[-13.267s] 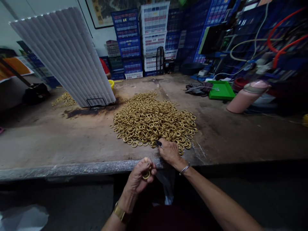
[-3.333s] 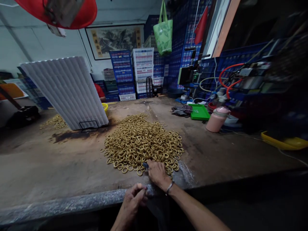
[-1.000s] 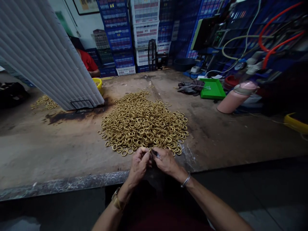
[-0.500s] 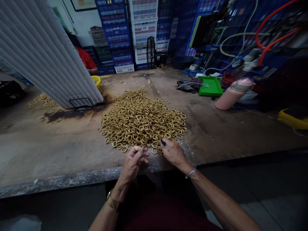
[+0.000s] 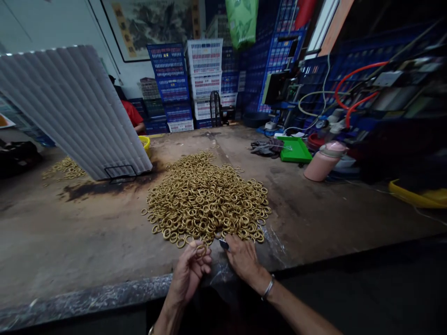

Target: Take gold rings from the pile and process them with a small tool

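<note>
A heap of brass-coloured metal rings (image 5: 209, 195) lies on the worktable, with loose rings around its near edge. At that edge my left hand (image 5: 190, 272) pinches a single ring (image 5: 201, 251) between thumb and fingertips, its palm partly turned up. Close beside it on the right, my right hand (image 5: 244, 260) is closed, knuckles up, around a small flat dark tool (image 5: 224, 244) like a short blade. The tool's tip points left toward the held ring, and a gap shows between them. The rest of the tool is hidden in the fingers.
Left of the heap a tall ribbed pale panel (image 5: 80, 116) leans on a wire stand. A person in a red top (image 5: 132, 114) sits behind it near a yellow bowl (image 5: 145, 145). To the right are a green tray (image 5: 295, 150), dark gloves (image 5: 267, 147) and a pink bottle (image 5: 323, 163).
My view has tilted upward, so everything appears lower. My left hand has turned and its ring now shows clearly. The right hand's tool has come nearer to the left hand.
</note>
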Available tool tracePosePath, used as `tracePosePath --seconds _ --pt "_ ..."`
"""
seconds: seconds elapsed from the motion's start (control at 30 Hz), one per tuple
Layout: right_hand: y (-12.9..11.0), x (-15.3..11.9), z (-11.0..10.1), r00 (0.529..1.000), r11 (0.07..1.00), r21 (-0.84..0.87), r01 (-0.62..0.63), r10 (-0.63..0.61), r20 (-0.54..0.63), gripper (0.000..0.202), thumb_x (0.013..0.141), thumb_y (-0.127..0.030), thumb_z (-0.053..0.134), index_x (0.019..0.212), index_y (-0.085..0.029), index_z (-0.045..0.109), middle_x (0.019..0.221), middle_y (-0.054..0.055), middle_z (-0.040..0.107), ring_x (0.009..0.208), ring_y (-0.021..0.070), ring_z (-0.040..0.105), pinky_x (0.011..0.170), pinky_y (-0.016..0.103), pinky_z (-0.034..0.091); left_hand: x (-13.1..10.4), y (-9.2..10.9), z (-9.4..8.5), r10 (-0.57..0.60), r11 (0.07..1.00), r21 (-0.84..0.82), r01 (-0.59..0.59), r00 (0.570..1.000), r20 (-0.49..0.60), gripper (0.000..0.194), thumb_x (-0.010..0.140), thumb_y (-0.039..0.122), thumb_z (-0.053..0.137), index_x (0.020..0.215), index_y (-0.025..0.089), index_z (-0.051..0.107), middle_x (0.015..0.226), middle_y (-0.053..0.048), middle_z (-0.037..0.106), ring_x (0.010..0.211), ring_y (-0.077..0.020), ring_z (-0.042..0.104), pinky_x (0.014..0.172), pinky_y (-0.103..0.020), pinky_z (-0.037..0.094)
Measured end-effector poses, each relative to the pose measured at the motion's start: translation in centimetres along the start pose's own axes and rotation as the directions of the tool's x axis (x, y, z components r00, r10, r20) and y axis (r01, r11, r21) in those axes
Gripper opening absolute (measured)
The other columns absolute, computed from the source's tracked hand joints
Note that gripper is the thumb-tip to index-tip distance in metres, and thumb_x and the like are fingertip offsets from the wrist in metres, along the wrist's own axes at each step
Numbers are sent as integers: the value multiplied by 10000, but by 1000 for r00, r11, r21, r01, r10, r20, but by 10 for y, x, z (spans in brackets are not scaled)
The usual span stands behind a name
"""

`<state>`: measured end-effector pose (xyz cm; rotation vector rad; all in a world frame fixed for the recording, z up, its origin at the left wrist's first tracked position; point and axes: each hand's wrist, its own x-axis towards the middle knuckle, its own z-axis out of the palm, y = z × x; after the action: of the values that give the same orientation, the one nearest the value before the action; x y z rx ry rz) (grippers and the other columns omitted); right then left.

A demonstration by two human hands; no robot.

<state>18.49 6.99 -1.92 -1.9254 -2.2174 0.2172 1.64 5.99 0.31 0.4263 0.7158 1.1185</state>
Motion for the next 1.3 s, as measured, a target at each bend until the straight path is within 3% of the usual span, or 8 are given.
tracePosePath --seconds 0.3,0.53,0.73,0.9,0.97,1.03,1.2,1.3 --pt "-2 8 -13 999 997 70 -17 15 39 296 744 -90 423 975 -203 570 926 51 627 830 160 546 705 247 306 7 -3 -4 -169 971 -183 153 983 -75 222 687 265 651 603 122 503 651 -14 563 556 -89 533 453 -176 417" --pt "2 22 -20 1000 932 361 -16 23 -14 185 810 -271 410 732 -185 553 678 22 591 621 130 505 574 226 308 11 -10 11 -48 981 180 74 989 -143 280 676 361 638 824 157 515 588 40 512 460 -63 468 372 -145 336" --pt "-1 31 -30 991 526 842 -116 4 134 151 723 -290 489 629 -172 503 540 -50 437 503 73 383 486 185 309 26 -11 23 161 850 518 -94 983 -86 381 706 345 576 1031 165 488 669 21 554 432 -52 419 347 -145 292" --pt "-2 29 -33 957 198 941 -276 -30 287 244 681 -406 561 706 -178 477 530 -84 356 406 38 264 376 172 213 31 -7 32 144 794 599 -106 989 -16 255 719 364 551 857 150 566 467 75 409 375 -48 319 373 -164 259" --pt "-1 30 -32 953 134 948 -290 -47 298 275 656 -424 582 712 -178 473 560 -81 359 414 36 262 372 169 222 31 -7 32 137 792 601 -107 991 -4 216 729 359 534 782 152 567 454 78 379 380 -51 293 386 -172 247" --pt "1 32 -30 956 183 941 -284 -20 293 257 666 -418 564 703 -179 475 554 -79 362 416 43 274 380 175 247 32 -9 30 192 766 625 -149 981 -1 173 732 324 526 728 154 561 475 69 391 414 -62 316 423 -182 272" --pt "0 34 -31 997 637 768 -63 78 17 157 735 -307 491 732 -169 566 658 -18 535 589 92 456 575 212 369 32 -12 26 466 557 746 -365 881 83 107 709 224 542 625 164 567 588 18 499 594 -117 441 597 -219 349" --pt "-5 32 -32 999 734 679 -2 24 -23 204 778 -332 452 776 -175 583 688 -10 562 626 102 478 602 216 369 33 -13 25 486 536 750 -387 868 100 72 694 208 571 635 177 599 591 11 523 600 -128 451 613 -220 348"
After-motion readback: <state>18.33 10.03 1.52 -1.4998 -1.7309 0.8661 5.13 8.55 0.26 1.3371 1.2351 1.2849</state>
